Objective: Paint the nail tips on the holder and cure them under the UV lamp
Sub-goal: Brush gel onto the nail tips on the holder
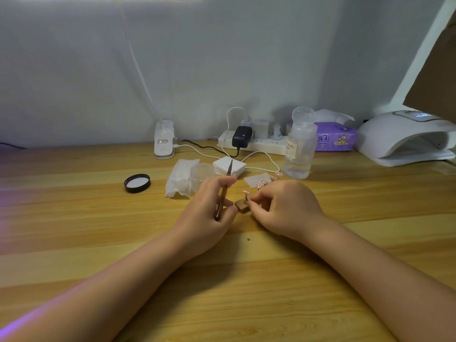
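Centre of frame: a thin brown brush (224,193) is pinched in the left hand (209,206), bristle end pointed up and away toward the stack of white pads (229,166). A small brown holder (241,206) is gripped by the curled fingers of the right hand (283,208), low over the wooden table (98,243); one pink nail tip (246,192) is seen standing on it. More pink nail tips (269,180) are laid out just behind the right hand, by a white sheet.

Step judged: between strokes, holder being positioned, brush not on the tip. Whether the tip is coated cannot be told.

Next move judged: brush to be turned down onto the tip, holder kept steady. Curing is judged not yet begun: UV lamp (404,139) sits at right edge, well apart, nothing visible in its opening.
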Tool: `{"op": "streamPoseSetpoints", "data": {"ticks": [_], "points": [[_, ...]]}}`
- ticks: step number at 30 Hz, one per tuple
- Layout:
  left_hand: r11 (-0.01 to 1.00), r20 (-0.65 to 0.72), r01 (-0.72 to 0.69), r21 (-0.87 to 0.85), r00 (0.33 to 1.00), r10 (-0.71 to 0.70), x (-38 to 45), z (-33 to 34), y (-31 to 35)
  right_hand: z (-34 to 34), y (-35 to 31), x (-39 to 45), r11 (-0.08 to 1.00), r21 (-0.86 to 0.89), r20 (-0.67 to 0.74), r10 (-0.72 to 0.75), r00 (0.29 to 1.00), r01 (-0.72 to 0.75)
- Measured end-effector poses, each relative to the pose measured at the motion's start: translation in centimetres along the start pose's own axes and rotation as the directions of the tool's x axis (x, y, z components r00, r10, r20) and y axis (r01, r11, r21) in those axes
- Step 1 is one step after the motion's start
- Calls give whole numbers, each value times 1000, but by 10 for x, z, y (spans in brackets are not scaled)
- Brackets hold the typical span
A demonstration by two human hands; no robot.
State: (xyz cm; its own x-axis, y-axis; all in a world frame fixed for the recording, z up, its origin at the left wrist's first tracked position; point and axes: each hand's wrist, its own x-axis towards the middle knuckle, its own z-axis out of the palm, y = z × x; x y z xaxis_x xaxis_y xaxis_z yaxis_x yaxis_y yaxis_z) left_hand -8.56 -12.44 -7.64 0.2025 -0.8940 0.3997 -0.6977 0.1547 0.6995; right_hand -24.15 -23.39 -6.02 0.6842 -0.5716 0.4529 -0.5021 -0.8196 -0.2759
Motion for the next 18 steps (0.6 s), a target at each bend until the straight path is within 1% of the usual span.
{"op": "streamPoseSetpoints", "data": {"ticks": [2,4,7,11,13,16,18], "points": [[999,-12,-17,30,1000,17,-1,1,0,-7,-3,-1,990,-105,3,-98,995,98],[996,-10,-44,72,999,44,-2,2,2,-13,-4,0,973,-180,37,-136,990,141],[989,-8,-80,128,997,82,-4,3,4,-18,5,7,967,-221,96,-110,989,129],[990,11,-78,121,997,77,-4,3,8,-24,25,12,959,-247,180,-98,979,141],[994,34,-61,88,998,58,-5,3,10,-29,36,12,962,-260,158,-41,987,82],[998,60,-39,43,998,37,-6,4,13,-31,52,13,954,-290,46,98,994,-80],[999,73,-28,23,997,26,-6,5,14,-25,56,12,943,-306,13,146,989,-135]]}}
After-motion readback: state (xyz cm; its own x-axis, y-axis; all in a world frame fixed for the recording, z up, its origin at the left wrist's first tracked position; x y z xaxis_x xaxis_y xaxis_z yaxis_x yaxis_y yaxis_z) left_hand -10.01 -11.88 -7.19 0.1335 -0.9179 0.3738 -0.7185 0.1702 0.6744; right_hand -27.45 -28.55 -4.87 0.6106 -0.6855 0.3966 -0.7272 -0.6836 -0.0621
